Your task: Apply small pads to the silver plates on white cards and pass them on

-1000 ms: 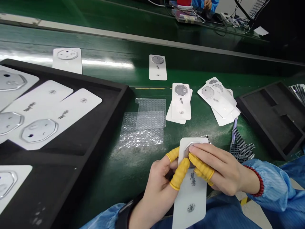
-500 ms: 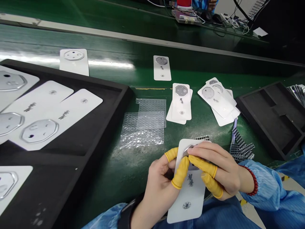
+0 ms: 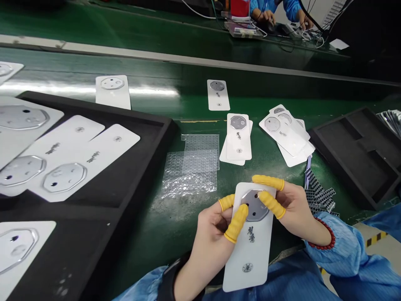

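1. Two hands meet at one white panel. The left hand is closed on its left edge, thumb in front, forefinger at the side. The right hand touches the upper right corner; whether it grips or only rests there I cannot tell.
2. The panel is tilted in front of the wearer, its lower end over the lap. It looks light, thin and stiff, probably smooth enough to slip or scratch. The long edges seem the best hold, sparing the octagonal grey inset.
3. The left wrist reaches up from below. The right forearm comes in from the right, forefinger lying across the top edge, thumb on the inset. Yellow finger cots cover the working fingers.
4. Nearby on the green table lie bubble wrap, two stacked panels, and dotted strips beside the right hand.
5. Farther out, a fanned pile lies by the right-hand tray; more panels lie in the left-hand tray.
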`<action>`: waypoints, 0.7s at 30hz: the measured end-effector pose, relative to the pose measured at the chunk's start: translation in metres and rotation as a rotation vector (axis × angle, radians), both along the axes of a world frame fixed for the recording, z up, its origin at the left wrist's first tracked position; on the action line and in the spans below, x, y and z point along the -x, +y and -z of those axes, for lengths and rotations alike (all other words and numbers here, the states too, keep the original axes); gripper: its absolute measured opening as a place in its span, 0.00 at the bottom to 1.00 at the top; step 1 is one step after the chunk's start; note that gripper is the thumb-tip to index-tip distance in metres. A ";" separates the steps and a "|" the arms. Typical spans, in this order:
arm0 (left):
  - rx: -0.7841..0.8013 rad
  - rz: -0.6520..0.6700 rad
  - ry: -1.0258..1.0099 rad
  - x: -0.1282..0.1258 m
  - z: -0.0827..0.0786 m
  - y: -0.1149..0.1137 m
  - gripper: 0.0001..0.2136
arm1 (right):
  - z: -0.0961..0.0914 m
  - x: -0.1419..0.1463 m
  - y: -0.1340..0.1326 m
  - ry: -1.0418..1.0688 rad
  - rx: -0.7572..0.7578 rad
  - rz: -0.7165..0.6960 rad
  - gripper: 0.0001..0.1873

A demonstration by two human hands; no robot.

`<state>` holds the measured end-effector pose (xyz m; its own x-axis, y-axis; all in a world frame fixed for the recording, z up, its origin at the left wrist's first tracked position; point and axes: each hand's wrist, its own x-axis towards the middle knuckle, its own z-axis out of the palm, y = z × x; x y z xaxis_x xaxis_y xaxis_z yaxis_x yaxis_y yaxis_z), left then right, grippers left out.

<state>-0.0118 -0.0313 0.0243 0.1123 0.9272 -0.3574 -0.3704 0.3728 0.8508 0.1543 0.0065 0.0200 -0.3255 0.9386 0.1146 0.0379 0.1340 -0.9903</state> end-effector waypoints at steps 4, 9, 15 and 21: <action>0.023 0.024 -0.024 0.002 -0.001 0.003 0.14 | 0.000 -0.001 0.001 0.041 0.027 0.019 0.14; -0.012 0.001 0.035 0.000 -0.003 0.002 0.11 | -0.001 -0.001 0.000 0.061 0.049 0.006 0.15; -0.116 -0.119 0.254 -0.003 0.001 0.006 0.07 | 0.007 0.004 -0.003 0.050 0.097 -0.023 0.13; -0.131 -0.071 0.255 0.002 0.017 0.010 0.20 | 0.009 -0.010 0.012 0.087 0.159 0.077 0.17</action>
